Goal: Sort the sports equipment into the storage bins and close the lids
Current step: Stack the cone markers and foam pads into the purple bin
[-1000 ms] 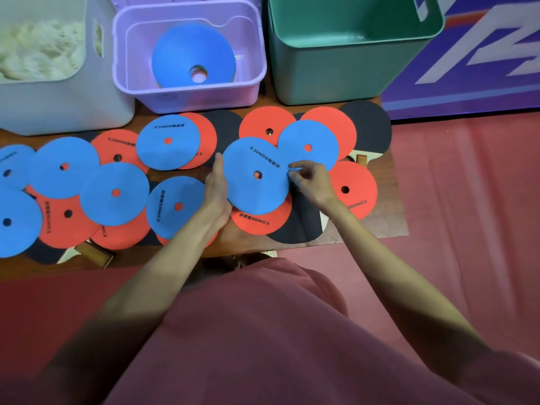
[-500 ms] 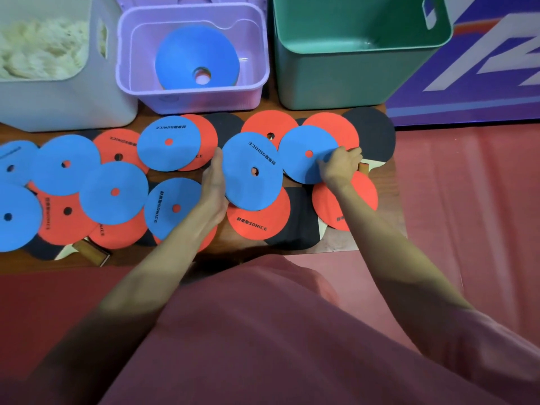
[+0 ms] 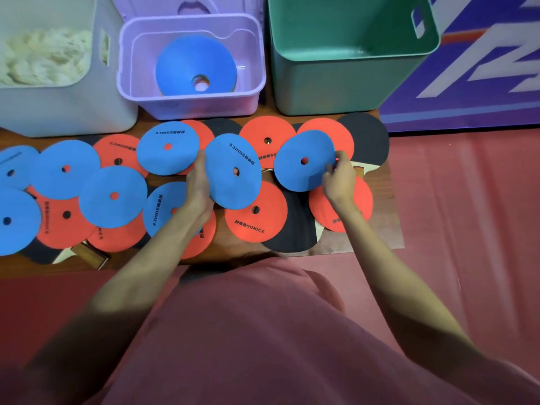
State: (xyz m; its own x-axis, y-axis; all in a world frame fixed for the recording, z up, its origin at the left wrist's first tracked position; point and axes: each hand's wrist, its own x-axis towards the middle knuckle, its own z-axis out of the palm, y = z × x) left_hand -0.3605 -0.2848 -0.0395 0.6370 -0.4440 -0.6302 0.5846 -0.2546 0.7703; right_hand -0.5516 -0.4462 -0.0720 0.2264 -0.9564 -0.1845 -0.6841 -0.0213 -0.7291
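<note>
Flat blue and red discs with centre holes lie overlapping across a low wooden table (image 3: 382,241). My left hand (image 3: 200,185) grips the left edge of a tilted blue disc (image 3: 233,173) marked SONICE. My right hand (image 3: 339,179) pinches the right edge of another blue disc (image 3: 304,162), lifted off a red disc (image 3: 342,206). A blue disc (image 3: 195,65) sits in the purple bin (image 3: 251,92) at the back. Black table tennis paddles (image 3: 368,138) lie partly under the discs.
A white bin (image 3: 58,112) with pale fluffy material stands at the back left. An open green bin (image 3: 350,80) stands at the back right. A purple lid (image 3: 190,7) shows behind the purple bin. Red mat surrounds the table.
My right hand moved from the middle blue disc to the blue disc on the right and lifted its edge. My left hand tilted the middle blue disc up.
</note>
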